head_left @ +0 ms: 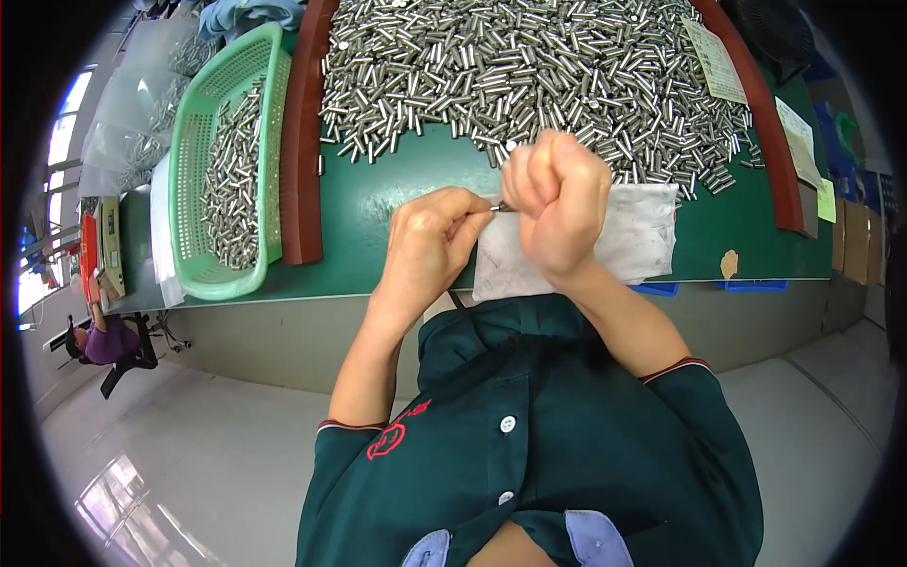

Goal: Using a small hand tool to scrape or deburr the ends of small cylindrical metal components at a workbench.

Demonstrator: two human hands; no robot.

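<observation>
Between the thumb and forefinger of my left hand (430, 231) is a short shiny metal pin (500, 207), pinched at one end. Close against its other end is my right hand (559, 208), its fingers curled tightly; what lies inside them is hidden. A stained white cloth (628, 231) is spread on the green table beneath my right hand. Beyond both hands lies a broad heap of similar metal pins (529, 76), its front edge just past my right knuckles.
A green plastic basket (192, 208) partly filled with pins stands at the left. Dark red rails (302, 142) border the heap on both sides, with paper sheets (715, 61) by the right one. At far left, another person (109, 340) sits by a red tray.
</observation>
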